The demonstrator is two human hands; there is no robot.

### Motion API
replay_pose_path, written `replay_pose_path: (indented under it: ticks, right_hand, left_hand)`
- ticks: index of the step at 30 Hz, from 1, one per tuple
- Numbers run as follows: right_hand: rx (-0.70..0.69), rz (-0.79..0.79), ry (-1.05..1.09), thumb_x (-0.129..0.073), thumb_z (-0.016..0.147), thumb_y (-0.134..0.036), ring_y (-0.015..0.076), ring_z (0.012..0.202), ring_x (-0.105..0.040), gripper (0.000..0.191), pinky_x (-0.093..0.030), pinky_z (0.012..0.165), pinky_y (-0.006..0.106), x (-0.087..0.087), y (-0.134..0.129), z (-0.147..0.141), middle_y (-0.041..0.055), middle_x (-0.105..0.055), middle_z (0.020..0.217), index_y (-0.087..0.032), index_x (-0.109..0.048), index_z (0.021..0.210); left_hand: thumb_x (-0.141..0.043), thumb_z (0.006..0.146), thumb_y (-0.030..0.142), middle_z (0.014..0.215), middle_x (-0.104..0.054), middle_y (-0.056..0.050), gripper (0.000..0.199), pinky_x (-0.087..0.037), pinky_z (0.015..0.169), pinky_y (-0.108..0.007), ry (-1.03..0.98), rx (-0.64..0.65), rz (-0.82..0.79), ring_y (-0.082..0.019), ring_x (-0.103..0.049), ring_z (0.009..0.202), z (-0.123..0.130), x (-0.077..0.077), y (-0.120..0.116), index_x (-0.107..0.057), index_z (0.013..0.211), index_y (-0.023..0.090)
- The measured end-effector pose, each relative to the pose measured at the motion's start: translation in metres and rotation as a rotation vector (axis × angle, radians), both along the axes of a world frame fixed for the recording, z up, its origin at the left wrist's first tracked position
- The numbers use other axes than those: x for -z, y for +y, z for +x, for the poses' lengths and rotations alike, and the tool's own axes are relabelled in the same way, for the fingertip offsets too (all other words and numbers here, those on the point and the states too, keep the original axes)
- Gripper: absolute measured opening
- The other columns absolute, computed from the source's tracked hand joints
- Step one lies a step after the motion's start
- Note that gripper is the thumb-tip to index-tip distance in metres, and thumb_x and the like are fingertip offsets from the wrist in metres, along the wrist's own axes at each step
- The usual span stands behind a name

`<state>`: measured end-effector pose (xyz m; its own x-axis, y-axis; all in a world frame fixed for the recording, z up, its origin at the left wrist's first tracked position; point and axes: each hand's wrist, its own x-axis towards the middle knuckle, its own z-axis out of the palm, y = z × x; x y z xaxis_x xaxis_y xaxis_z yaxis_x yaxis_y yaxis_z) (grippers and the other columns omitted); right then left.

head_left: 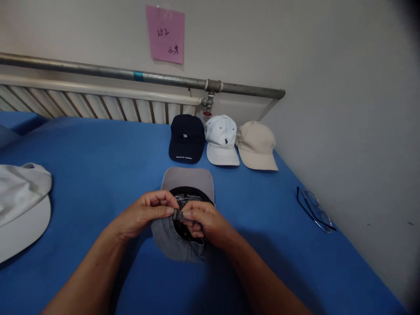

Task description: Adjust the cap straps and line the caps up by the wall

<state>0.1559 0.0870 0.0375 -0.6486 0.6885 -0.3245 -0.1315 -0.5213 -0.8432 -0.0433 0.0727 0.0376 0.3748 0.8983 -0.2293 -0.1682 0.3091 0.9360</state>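
Note:
A grey baseball cap lies upside down on the blue surface, brim pointing away from me and its dark inside showing. Above its opening, the back strap with a small buckle is pinched between my two hands. My left hand holds the buckle end with thumb and forefinger. On the other side, my right hand grips the strap between thumb and forefinger, its other fingers curled under. Part of the cap's rim is hidden behind the right hand.
Behind stand a navy cap, a white cap and a beige cap in a row. At the left edge lies a pale cap. Eyeglasses rest near the right wall. A radiator and pipe run along the back.

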Motion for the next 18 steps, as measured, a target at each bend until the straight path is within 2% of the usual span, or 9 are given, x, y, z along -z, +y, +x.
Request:
replay_pose_path:
  ticks: [11, 15, 18]
  right_hand:
    - [0.001, -0.075, 0.057, -0.064, 0.070, -0.028, 0.0021, 0.042, -0.028, 0.020, -0.018, 0.038, 0.016, 0.0035, -0.0019, -0.0063, -0.0061, -0.044, 0.056, -0.017, -0.048, 0.066]
    - [0.011, 0.008, 0.065, -0.064, 0.075, -0.031, 0.0034, 0.044, -0.031, 0.021, -0.021, 0.039, 0.017, 0.0057, -0.0062, -0.0079, -0.0052, -0.045, 0.058, -0.017, -0.049, 0.067]
    - [0.120, 0.182, -0.036, -0.056, 0.084, -0.036, 0.0064, 0.046, -0.038, 0.019, -0.028, 0.042, 0.019, 0.0063, -0.0078, -0.0071, -0.0049, -0.047, 0.058, -0.019, -0.054, 0.076]
  left_hand:
    - [-0.081, 0.070, 0.028, 0.073, -0.065, 0.002, 0.019, -0.043, 0.068, -0.021, 0.012, -0.009, 0.003, -0.010, -0.058, 0.069, 0.0011, 0.0004, 0.0009, -0.070, 0.081, 0.017]
    - [-0.079, 0.073, 0.028, 0.075, -0.066, 0.001, 0.017, -0.044, 0.069, -0.022, 0.030, 0.016, -0.006, -0.011, -0.060, 0.071, 0.0011, 0.0008, 0.0007, -0.069, 0.083, 0.017]
    - [-0.079, 0.073, 0.027, 0.075, -0.065, 0.002, 0.018, -0.045, 0.069, -0.023, -0.001, 0.014, -0.018, -0.011, -0.060, 0.071, 0.0018, 0.0021, 0.0015, -0.067, 0.083, 0.017]
